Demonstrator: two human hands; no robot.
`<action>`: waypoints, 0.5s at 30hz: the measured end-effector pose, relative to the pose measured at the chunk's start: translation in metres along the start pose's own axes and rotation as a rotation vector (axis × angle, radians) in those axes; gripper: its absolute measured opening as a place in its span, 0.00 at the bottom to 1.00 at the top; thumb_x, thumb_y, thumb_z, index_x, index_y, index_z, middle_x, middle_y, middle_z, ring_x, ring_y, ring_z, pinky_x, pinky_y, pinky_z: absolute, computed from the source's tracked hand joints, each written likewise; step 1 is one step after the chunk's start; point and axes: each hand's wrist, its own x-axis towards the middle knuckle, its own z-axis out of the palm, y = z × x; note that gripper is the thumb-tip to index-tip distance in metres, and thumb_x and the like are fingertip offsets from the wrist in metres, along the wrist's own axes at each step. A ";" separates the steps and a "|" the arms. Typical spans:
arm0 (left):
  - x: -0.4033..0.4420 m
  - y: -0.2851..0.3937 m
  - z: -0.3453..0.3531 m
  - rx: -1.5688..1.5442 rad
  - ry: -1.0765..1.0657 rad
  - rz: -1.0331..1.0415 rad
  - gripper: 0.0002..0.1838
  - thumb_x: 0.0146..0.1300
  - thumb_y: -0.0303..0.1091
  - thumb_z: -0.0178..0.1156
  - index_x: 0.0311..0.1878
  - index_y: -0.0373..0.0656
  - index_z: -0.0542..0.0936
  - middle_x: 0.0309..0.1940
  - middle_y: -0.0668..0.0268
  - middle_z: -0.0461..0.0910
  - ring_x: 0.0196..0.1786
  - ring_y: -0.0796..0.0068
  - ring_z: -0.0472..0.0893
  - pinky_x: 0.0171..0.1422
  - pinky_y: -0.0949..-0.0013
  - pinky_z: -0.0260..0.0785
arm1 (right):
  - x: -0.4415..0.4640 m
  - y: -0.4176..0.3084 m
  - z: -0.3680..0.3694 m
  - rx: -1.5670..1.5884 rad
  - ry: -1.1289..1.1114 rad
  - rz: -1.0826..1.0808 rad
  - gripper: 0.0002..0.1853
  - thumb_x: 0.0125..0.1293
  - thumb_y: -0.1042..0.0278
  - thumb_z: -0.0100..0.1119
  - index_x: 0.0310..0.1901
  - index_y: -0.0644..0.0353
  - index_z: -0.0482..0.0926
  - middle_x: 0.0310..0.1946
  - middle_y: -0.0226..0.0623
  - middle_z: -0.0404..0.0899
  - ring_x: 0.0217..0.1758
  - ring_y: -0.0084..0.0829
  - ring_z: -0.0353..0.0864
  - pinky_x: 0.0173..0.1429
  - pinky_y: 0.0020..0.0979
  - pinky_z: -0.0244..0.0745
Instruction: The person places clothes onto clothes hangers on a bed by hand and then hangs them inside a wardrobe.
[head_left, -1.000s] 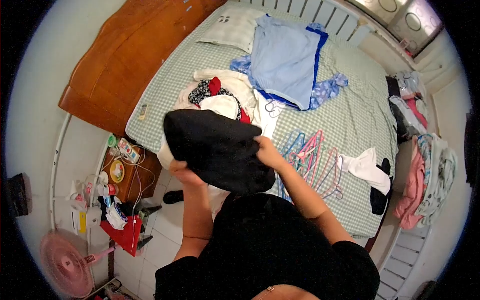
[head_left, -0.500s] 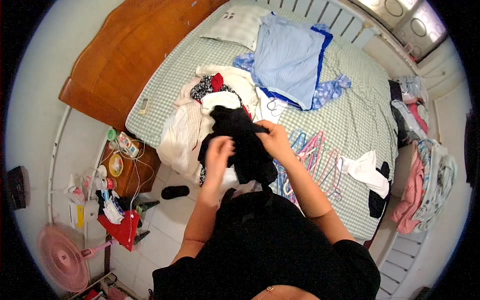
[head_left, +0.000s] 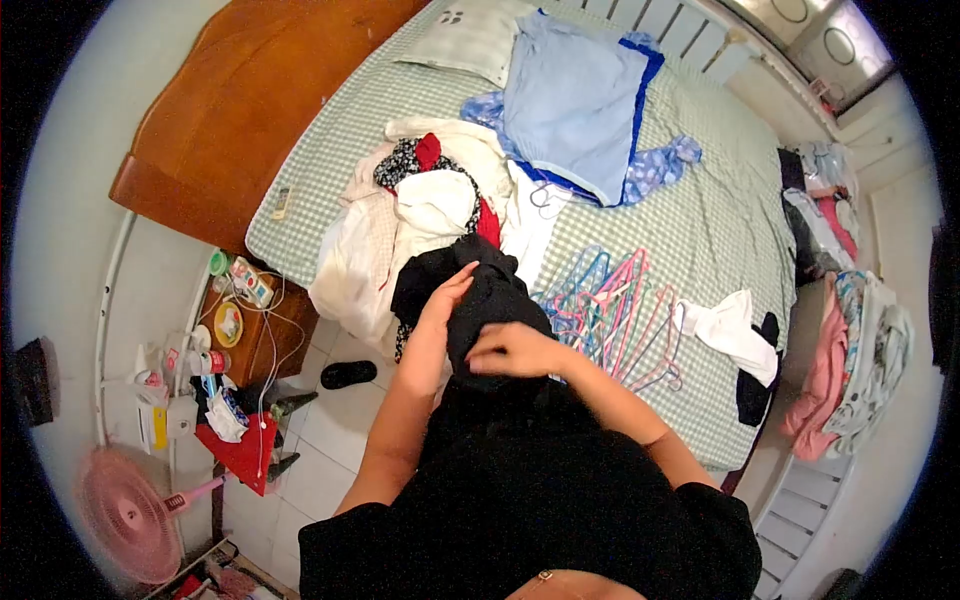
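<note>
A bunched black garment [head_left: 492, 300] lies in front of my body, at the near edge of the bed. Along its left side rests my left hand [head_left: 447, 298], fingers stretched out against the fabric. My right hand [head_left: 512, 350] is over the garment's lower part, fingers bent and closed on the cloth. Just beyond are white clothes [head_left: 437, 200], a black floral piece [head_left: 400, 165] and red cloth [head_left: 428, 150]. Several coloured hangers [head_left: 605, 305] lie to the right of my hands.
A light blue garment [head_left: 575, 100] is spread on the checked bed [head_left: 725, 220], near a pillow [head_left: 465, 40]. White cloth [head_left: 735, 325] sits at the right edge. At left are a wooden nightstand [head_left: 255, 345], a pink fan [head_left: 130, 515] and a black slipper [head_left: 348, 374].
The black garment, first held wide, is now bunched closer to my body. My left hand has come back against its side, and my right hand has moved left and down over it.
</note>
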 end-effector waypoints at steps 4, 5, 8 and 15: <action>-0.014 -0.015 0.029 0.065 0.009 0.055 0.17 0.61 0.23 0.49 0.55 0.41 0.71 0.45 0.62 0.76 0.44 0.69 0.77 0.50 0.68 0.71 | -0.003 0.033 -0.008 0.816 0.542 0.725 0.22 0.62 0.44 0.49 0.32 0.59 0.75 0.24 0.29 0.72 0.26 0.21 0.70 0.26 0.23 0.67; -0.012 -0.024 0.026 0.156 0.003 0.094 0.17 0.60 0.23 0.51 0.54 0.42 0.72 0.44 0.63 0.75 0.45 0.70 0.75 0.51 0.69 0.69 | -0.003 0.033 -0.011 0.819 0.552 0.731 0.22 0.62 0.44 0.49 0.32 0.59 0.75 0.24 0.29 0.72 0.26 0.21 0.70 0.26 0.23 0.67; -0.013 -0.037 0.031 0.336 0.038 0.141 0.17 0.58 0.23 0.53 0.52 0.41 0.71 0.42 0.64 0.74 0.46 0.72 0.73 0.53 0.69 0.66 | 0.001 0.034 -0.009 0.719 0.580 0.813 0.19 0.63 0.46 0.49 0.33 0.57 0.71 0.23 0.27 0.68 0.24 0.21 0.68 0.25 0.22 0.64; -0.028 -0.039 0.031 0.204 0.128 0.049 0.14 0.59 0.21 0.54 0.49 0.38 0.70 0.41 0.64 0.72 0.44 0.71 0.74 0.51 0.70 0.68 | -0.005 0.065 0.007 0.995 0.809 0.677 0.14 0.66 0.57 0.48 0.34 0.61 0.73 0.27 0.31 0.72 0.28 0.23 0.70 0.33 0.26 0.67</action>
